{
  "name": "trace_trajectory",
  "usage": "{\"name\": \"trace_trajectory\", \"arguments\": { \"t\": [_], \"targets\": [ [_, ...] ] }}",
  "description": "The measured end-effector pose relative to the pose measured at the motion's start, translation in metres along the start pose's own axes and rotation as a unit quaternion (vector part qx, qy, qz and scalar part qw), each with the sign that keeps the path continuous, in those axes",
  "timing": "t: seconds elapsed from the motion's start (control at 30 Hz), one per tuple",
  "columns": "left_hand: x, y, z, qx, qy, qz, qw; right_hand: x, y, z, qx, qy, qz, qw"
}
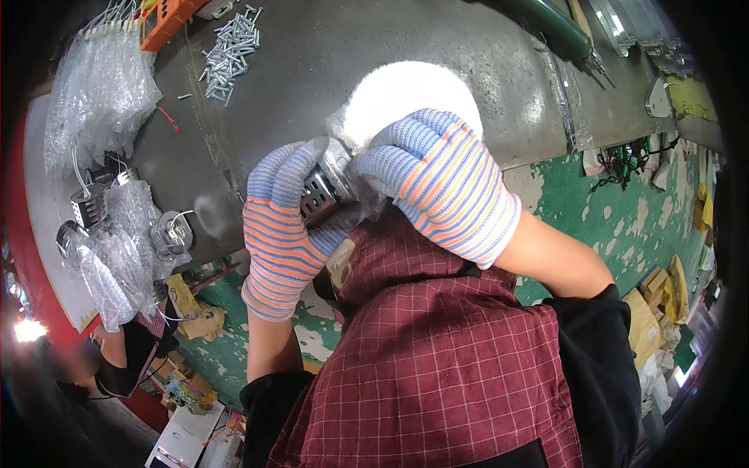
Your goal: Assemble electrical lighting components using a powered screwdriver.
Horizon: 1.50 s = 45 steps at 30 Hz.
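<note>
My left hand (282, 222), in a striped knit glove, is wrapped round a slotted silver metal housing (320, 195) with a rounded rim. Clear plastic wrap (373, 204) lies crumpled against its right side. My right hand (445, 183), gloved alike, has its fingers curled down onto that wrap beside the housing; its fingertips are partly hidden. Just beyond the right hand rests a bright white rounded piece (413, 90), its edge partly covered by clear wrapping. Whether it joins the metal housing I cannot tell.
Loose silver screws (232, 51) lie in a pile on the dark metal tabletop (312, 47). Bubble-wrapped parts (105, 101) and slotted metal housings (90, 204) crowd the left. A green power screwdriver (550, 27) lies at the far right. Another person (117, 355) is at lower left.
</note>
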State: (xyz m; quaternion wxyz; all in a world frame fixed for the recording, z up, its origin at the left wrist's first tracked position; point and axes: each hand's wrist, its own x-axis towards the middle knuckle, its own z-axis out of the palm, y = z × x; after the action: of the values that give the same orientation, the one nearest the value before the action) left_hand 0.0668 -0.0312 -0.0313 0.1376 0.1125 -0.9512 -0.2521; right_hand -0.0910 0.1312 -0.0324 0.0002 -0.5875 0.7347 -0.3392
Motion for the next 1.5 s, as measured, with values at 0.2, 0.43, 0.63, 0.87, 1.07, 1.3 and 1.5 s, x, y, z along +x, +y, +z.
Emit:
{"name": "trace_trajectory", "arguments": {
  "t": [0.2,0.43,0.63,0.87,1.07,1.3,1.5],
  "targets": [
    [0.000,-0.001,0.000,-0.007,0.006,0.010,1.000,0.008,0.000,-0.017,-0.041,-0.048,0.033,0.997],
    [0.001,-0.001,0.002,-0.023,0.003,0.001,1.000,0.016,0.004,-0.026,-0.077,-0.085,0.027,0.993],
    [-0.004,-0.004,0.001,-0.069,-0.009,-0.037,0.997,0.021,-0.018,-0.015,0.042,0.000,-0.051,0.998],
    [-0.001,-0.002,0.005,-0.041,0.027,0.011,0.999,0.017,-0.011,-0.015,-0.043,-0.099,0.001,0.994],
    [-0.003,-0.004,0.005,-0.061,0.020,-0.011,0.998,0.026,-0.012,-0.015,-0.070,-0.126,-0.059,0.988],
    [0.000,-0.007,0.007,-0.056,0.031,0.000,0.998,0.022,0.001,-0.009,-0.052,-0.086,-0.103,0.990],
    [-0.003,-0.003,0.005,-0.123,0.002,-0.070,0.990,0.024,-0.012,-0.008,0.002,-0.099,-0.049,0.994]
  ]
}}
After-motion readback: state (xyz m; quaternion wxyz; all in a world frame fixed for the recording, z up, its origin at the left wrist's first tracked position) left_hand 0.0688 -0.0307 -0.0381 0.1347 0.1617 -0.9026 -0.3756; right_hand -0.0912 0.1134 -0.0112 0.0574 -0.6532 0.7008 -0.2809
